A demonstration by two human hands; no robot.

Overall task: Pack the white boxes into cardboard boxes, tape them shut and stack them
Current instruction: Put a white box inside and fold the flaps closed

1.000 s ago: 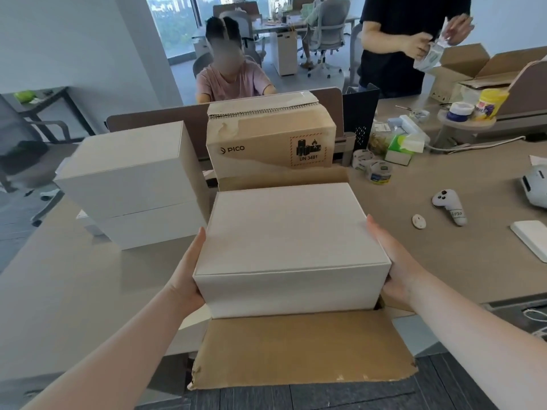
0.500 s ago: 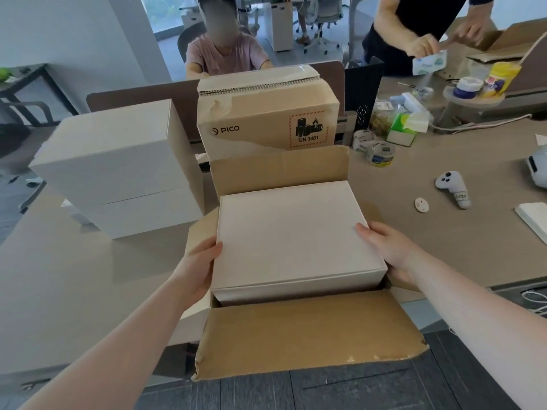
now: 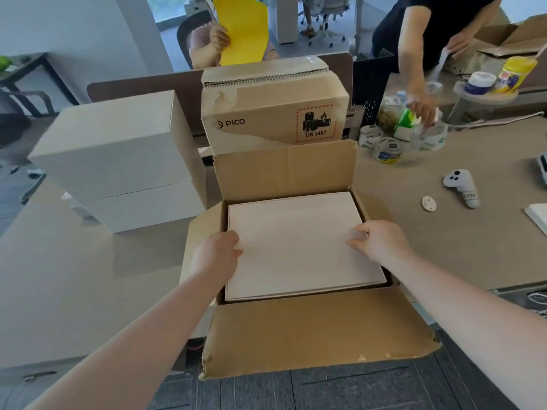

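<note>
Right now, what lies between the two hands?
In the head view, only the bare top of the white box spans between the left hand and right hand; it sits inside the open cardboard box.

grey-brown desk [image 3: 88, 291]; dark plank floor [image 3: 355, 392]; pale wall [image 3: 74, 31]; bright window [image 3: 168, 7]

3 white boxes [image 3: 299, 247], 2 cardboard boxes [image 3: 313, 329], 3 tape rolls [image 3: 387, 150], 2 hands [image 3: 217, 255]

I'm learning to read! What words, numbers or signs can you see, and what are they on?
"PICO": front of the closed cardboard box.
"UN 3481": red-edged battery and flame sign on that box.
Tape rolls: print too blurred.
Yellow container: label too blurred.
White controller: handle marking too small.
</note>
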